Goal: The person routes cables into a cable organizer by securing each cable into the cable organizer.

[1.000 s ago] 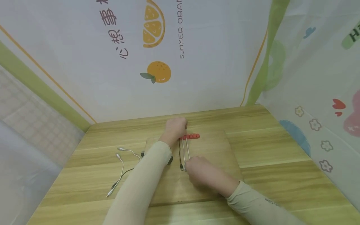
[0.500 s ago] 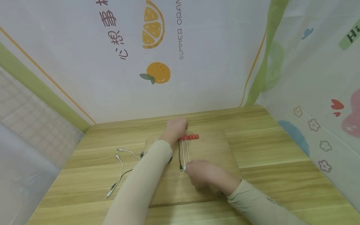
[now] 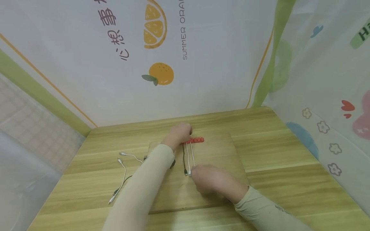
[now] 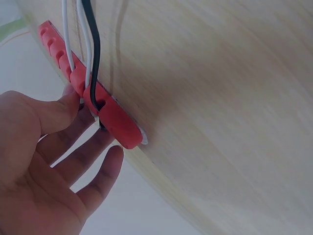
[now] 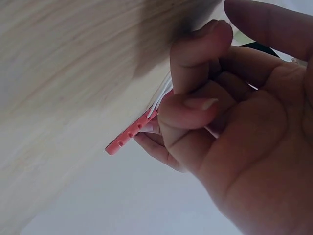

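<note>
A red cable clip strip (image 3: 198, 140) lies near the far edge of a wooden board. One black cable (image 4: 95, 54) and two white cables (image 4: 66, 34) sit in its slots, running toward the person. My left hand (image 3: 180, 132) is at the strip's far side; its thumb and finger pinch a white cable close against the clip, the other fingers loosely bent. Nearer the person, my right hand (image 3: 209, 178) holds the near end of the right-hand white cable with curled fingers, hiding its tip. A white connector (image 3: 189, 173) and a black connector (image 3: 186, 172) lie just left of it.
The square wooden board (image 3: 219, 157) lies on a wood-grain table (image 3: 277, 150). Several loose cables, among them a white cable (image 3: 125, 171), lie left of the board. A black plug (image 3: 172, 164) shows beside the left sleeve. Printed curtains (image 3: 219, 64) stand behind and at the sides.
My right hand has shifted slightly toward the person, baring more of the white connector beside it. My left hand stays at the clip strip, with only slight movement.
</note>
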Available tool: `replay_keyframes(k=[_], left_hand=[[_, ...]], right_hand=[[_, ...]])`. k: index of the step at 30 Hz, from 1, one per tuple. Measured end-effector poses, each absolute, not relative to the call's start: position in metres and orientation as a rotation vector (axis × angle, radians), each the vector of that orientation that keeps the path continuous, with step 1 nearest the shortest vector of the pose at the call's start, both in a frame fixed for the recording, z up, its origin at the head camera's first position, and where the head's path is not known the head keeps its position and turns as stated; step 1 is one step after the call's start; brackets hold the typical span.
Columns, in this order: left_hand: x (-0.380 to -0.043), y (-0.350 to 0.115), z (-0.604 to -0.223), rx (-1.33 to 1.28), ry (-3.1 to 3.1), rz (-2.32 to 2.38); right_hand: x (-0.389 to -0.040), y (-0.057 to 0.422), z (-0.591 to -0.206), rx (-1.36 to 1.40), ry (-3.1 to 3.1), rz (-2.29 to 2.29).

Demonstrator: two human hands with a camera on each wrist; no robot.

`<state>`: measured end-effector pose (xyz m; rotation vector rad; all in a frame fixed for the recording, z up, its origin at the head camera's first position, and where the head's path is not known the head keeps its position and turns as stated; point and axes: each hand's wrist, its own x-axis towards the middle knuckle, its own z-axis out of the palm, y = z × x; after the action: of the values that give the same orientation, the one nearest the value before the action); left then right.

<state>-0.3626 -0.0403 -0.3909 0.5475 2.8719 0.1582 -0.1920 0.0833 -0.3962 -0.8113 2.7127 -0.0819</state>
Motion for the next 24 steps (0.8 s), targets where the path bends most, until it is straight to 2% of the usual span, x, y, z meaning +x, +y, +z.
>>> replay_keyframes(k=[18,24], left_hand=[[-0.357,-0.048,-0.39,0.602,2.817,0.189],[-0.344,-0.05,-0.393,0.616,2.839,0.207]], right_hand=[[-0.185,0.082,-0.398,-0.85,2.766,-0.047],[-0.184,0.085,-0.403,-0.814,2.776,-0.099]])
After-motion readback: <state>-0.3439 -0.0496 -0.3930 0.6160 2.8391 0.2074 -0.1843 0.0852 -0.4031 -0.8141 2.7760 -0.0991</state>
